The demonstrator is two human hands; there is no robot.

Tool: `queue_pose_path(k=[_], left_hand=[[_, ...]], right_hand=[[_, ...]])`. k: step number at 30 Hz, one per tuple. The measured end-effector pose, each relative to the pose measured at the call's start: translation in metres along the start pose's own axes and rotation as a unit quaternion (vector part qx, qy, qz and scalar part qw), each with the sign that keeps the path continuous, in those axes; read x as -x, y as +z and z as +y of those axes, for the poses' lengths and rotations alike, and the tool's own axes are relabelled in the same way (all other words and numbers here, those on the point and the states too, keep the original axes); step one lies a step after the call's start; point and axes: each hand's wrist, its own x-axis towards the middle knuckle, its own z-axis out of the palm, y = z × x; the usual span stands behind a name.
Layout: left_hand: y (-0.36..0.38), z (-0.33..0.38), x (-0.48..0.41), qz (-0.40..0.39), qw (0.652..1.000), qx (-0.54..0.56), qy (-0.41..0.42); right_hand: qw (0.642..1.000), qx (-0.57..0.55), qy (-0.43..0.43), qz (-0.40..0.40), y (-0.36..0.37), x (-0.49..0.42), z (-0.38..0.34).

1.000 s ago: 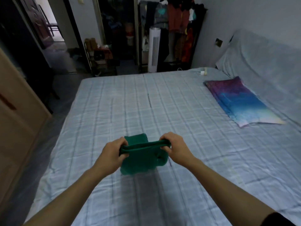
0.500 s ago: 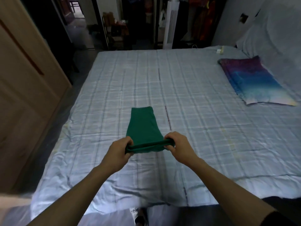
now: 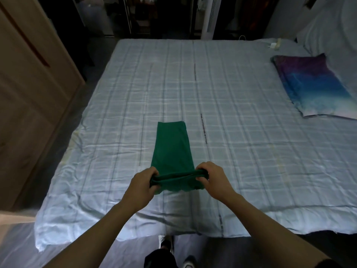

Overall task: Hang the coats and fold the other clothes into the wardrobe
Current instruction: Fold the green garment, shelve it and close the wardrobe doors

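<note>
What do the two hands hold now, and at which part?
The green garment: left hand and right hand pinch the two ends of its near edge.

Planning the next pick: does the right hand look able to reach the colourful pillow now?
Probably not: the right hand grips the green garment, and the pillow lies far across the bed.
</note>
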Motion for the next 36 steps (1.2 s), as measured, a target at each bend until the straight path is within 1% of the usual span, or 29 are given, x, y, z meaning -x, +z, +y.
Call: queue_pose_path(k=[5, 14, 20, 24, 25, 27, 29, 30, 32, 33, 35, 36], left_hand=[[-0.018, -0.013, -0.081, 0.027, 1.0, 0.01, 0.008], [-0.031, -0.064, -0.267, 0.023, 0.998, 0.059, -0.004], [-0.004, -0.117, -0.378, 0.016, 0.997, 0.076, -0.018], [0.027, -0.152, -0.421, -0.002, 0.995, 0.08, -0.051], [0.035, -0.159, -0.427, 0.009, 0.996, 0.066, -0.058], [0.048, -0.171, -0.431, 0.06, 0.997, -0.026, -0.036], [0.065, -0.173, -0.425, 0.09, 0.988, -0.119, 0.026], [0.076, -0.172, -0.42, 0.086, 0.983, -0.152, 0.057], [0.101, -0.171, -0.409, 0.038, 0.972, -0.21, 0.095], [0.112, -0.173, -0.404, 0.005, 0.966, -0.24, 0.098], [0.13, -0.188, -0.399, -0.047, 0.955, -0.282, 0.083], [0.136, -0.197, -0.399, -0.058, 0.952, -0.29, 0.08]], right_hand=[[0.999, -0.015, 0.025, 0.031, -0.002, -0.079, 0.004], [0.99, -0.07, 0.094, 0.074, 0.02, -0.253, 0.04], [0.985, -0.083, 0.131, 0.073, 0.058, -0.344, 0.095], [0.979, -0.085, 0.174, 0.058, 0.093, -0.384, 0.131], [0.977, -0.078, 0.188, 0.057, 0.102, -0.388, 0.137], [0.979, -0.028, 0.186, 0.075, 0.119, -0.388, 0.146], [0.987, 0.03, 0.138, 0.08, 0.136, -0.381, 0.148], [0.991, 0.062, 0.103, 0.062, 0.146, -0.376, 0.147], [0.991, 0.13, 0.045, -0.003, 0.169, -0.366, 0.148], [0.986, 0.156, 0.035, -0.039, 0.179, -0.362, 0.152], [0.977, 0.19, 0.043, -0.09, 0.197, -0.357, 0.166], [0.972, 0.208, 0.044, -0.101, 0.204, -0.355, 0.174]])
